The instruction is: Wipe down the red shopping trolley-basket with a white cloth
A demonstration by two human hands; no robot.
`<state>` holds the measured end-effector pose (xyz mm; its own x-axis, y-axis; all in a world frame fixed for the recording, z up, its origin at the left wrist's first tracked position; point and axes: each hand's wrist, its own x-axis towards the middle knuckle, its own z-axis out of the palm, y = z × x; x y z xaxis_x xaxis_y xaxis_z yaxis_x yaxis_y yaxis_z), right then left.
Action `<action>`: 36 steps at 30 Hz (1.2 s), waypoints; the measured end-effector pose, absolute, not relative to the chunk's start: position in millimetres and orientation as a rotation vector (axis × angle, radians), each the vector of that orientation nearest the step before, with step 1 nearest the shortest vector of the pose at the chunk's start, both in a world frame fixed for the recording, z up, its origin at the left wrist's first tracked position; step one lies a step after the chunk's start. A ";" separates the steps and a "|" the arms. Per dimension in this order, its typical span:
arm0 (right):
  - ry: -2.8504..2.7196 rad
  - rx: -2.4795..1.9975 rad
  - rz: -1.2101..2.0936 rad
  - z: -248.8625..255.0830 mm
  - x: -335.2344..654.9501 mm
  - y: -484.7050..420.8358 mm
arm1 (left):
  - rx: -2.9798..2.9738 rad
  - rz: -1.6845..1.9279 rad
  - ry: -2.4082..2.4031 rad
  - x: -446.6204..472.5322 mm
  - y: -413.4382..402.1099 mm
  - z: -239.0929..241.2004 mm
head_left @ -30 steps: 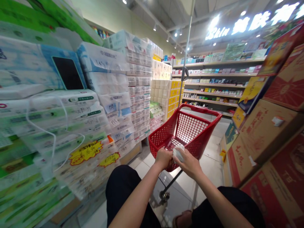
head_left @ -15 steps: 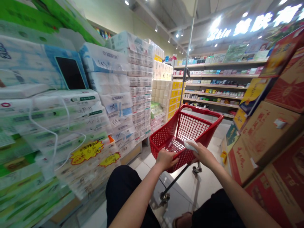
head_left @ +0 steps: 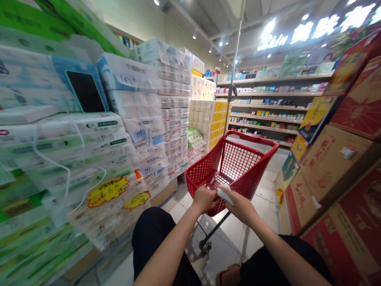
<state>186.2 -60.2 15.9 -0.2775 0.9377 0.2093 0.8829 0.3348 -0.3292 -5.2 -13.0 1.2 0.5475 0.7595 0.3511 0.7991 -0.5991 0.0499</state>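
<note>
A red plastic shopping cart (head_left: 242, 153) with lattice sides stands in front of me on a metal frame with casters. My left hand (head_left: 204, 200) is closed on the near edge of its basket. Right beside it, my right hand (head_left: 238, 205) presses a white cloth or tissue (head_left: 225, 193) against the same near side of the basket. I cannot tell whether the white piece is paper or fabric. Some of the right fingers are hidden behind it.
Packs of tissue paper (head_left: 143, 107) are stacked high on the left, with a phone (head_left: 86, 91) leaning there and a white cable (head_left: 69, 182). Cardboard cartons (head_left: 336, 167) rise on the right. Behind the cart stands a metal pole (head_left: 235, 55), then product shelves (head_left: 268, 94).
My right hand has moved left along the basket's near side with the white piece, up to my left hand. The left hand keeps its hold on the cart.
</note>
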 end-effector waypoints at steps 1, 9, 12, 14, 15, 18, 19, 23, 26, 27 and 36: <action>-2.266 -1.642 0.188 19.8 193.6 -56.2 | -2.665 -0.517 -1.337 -6.2 -13.3 2.2; -2.015 -2.011 0.059 38.7 263.8 -8.9 | -2.672 -0.559 -1.359 -8.1 -13.0 6.0; -1.961 -1.931 0.128 24.8 240.9 -20.1 | -2.659 -0.573 -1.370 -7.3 -11.4 4.3; -2.022 -1.765 0.191 12.2 213.9 -37.3 | -2.651 -0.565 -1.368 -7.7 -9.9 2.8; -2.078 -1.653 0.222 6.8 200.3 -46.7 | -2.652 -0.552 -1.369 -8.2 -9.1 2.0; -2.248 -1.468 0.255 -0.3 172.8 -67.7 | -2.673 -0.497 -1.378 -10.9 -7.9 0.6; -2.285 -1.465 0.238 1.0 170.5 -69.9 | -2.679 -0.489 -1.377 -12.0 -8.0 0.4; -2.325 -1.615 0.114 16.8 196.0 -53.0 | -2.663 -0.545 -1.344 -14.6 -10.1 0.9; -2.191 -1.808 0.084 29.5 234.2 -27.6 | -2.653 -0.583 -1.341 -14.2 -11.3 1.3; -2.133 -1.879 0.071 32.9 245.9 -20.4 | -2.654 -0.590 -1.346 -13.7 -11.4 1.3; -1.956 -2.043 -0.165 44.5 258.6 -17.1 | -2.636 -0.604 -1.343 -13.3 -9.6 -0.4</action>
